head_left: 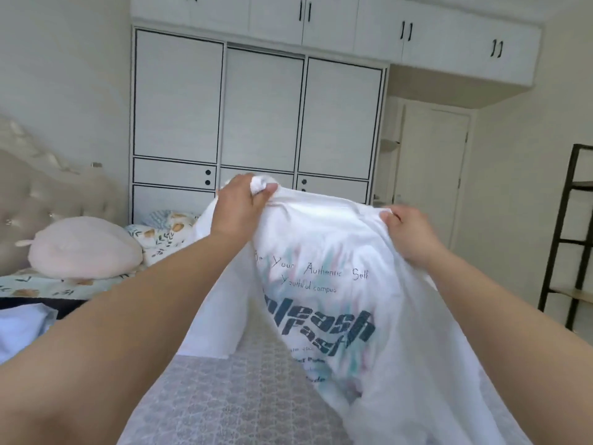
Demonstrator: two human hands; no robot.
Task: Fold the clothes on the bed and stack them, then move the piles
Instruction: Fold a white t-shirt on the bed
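white wardrobe | pink plush pillow | black shelf | door

Two hands, one white T-shirt, one pink cushion, one wardrobe, one shelf rack.

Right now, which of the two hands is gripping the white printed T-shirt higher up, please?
The left hand, bunching the white printed T-shirt at its top; the right hand grips lower.

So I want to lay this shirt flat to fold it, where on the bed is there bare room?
The grey cover lies bare between the left arm and the hanging shirt. Crowded further left: blue cloth, pink cushion and patterned bedding.
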